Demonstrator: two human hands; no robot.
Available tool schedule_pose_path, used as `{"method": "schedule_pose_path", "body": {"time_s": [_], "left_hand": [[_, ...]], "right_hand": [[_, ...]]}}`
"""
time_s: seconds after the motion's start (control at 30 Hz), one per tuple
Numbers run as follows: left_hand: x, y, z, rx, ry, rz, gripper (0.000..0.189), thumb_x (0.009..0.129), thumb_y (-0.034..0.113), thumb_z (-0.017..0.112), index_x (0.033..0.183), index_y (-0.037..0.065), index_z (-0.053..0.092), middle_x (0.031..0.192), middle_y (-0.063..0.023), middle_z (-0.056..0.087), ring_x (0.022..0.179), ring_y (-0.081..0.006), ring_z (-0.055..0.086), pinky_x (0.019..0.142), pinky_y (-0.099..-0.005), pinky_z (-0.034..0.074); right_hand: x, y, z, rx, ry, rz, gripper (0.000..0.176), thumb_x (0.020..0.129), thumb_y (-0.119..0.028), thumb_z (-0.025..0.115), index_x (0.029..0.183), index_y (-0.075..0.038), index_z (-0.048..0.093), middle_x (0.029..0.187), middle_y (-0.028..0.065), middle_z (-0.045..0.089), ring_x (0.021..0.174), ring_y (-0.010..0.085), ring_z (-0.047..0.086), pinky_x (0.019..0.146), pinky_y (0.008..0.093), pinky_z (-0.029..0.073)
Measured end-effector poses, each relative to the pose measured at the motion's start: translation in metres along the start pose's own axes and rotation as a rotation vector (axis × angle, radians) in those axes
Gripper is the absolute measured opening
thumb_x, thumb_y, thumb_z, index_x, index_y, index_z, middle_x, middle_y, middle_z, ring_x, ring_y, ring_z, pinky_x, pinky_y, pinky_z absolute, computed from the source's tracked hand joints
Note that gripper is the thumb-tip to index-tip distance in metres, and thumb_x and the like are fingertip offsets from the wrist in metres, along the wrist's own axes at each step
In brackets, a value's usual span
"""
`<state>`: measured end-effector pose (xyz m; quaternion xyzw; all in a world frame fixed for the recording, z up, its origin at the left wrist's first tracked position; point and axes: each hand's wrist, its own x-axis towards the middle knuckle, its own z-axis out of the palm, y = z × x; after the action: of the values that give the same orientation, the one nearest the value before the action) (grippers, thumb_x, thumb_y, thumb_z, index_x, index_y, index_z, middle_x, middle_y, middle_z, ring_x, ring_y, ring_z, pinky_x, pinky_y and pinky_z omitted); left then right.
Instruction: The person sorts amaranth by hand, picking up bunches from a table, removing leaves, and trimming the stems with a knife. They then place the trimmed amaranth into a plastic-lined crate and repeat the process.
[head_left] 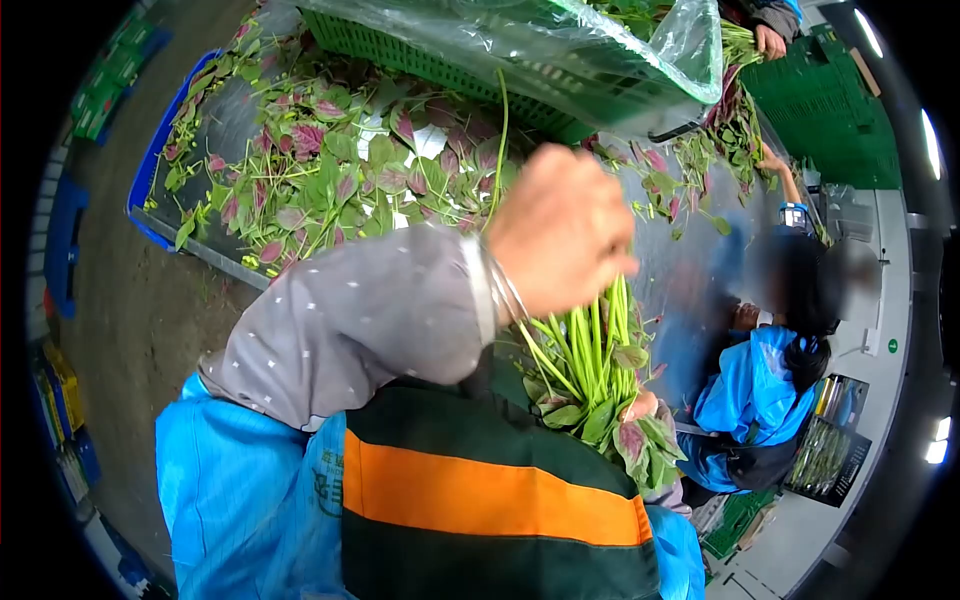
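Note:
My left hand, blurred, is curled closed over the upper ends of a bunch of green stems; what its fingers grip is hidden. A bracelet circles that wrist. Lower right, part of my right hand shows, its fingers wrapped round the leafy part of the same bunch. The bunch has green and purple leaves hanging down, with its stems pointing up. One long thin stem stands up beside my left wrist. Loose leaves lie scattered over the metal table.
A green crate lined with clear plastic stands at the table's far side. A person in blue is at the right; another person's hand shows at top right. Green crates are stacked behind. A blue edge bounds the table's left end.

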<state>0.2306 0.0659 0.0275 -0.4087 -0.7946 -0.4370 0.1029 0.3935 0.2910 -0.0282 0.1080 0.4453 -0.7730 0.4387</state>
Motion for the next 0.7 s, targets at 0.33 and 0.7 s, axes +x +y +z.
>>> {"method": "schedule_pose_path", "body": {"time_s": [0.33, 0.7], "left_hand": [[-0.035, 0.001, 0.017, 0.177, -0.444, -0.091, 0.053, 0.049, 0.031, 0.08, 0.093, 0.006, 0.062, 0.106, -0.015, 0.051, 0.115, -0.0315, 0.038, 0.099, -0.0504, 0.02], [-0.044, -0.01, 0.039, -0.254, -0.505, -0.156, 0.027, 0.058, 0.03, 0.076, 0.08, 0.018, 0.066, 0.098, -0.0068, 0.06, 0.123, -0.0351, 0.03, 0.103, -0.0537, 0.007]], "right_hand": [[0.008, 0.011, 0.004, 0.029, -0.115, 0.005, 0.09, 0.06, -0.017, 0.062, 0.136, 0.001, 0.017, 0.129, 0.0225, 0.038, 0.119, 0.0341, 0.039, 0.103, 0.0419, 0.025], [0.019, 0.03, -0.008, 0.101, -0.237, -0.049, 0.087, 0.064, -0.015, 0.063, 0.135, 0.001, 0.017, 0.128, 0.0194, 0.04, 0.118, 0.0306, 0.041, 0.1, 0.0414, 0.029]]}}
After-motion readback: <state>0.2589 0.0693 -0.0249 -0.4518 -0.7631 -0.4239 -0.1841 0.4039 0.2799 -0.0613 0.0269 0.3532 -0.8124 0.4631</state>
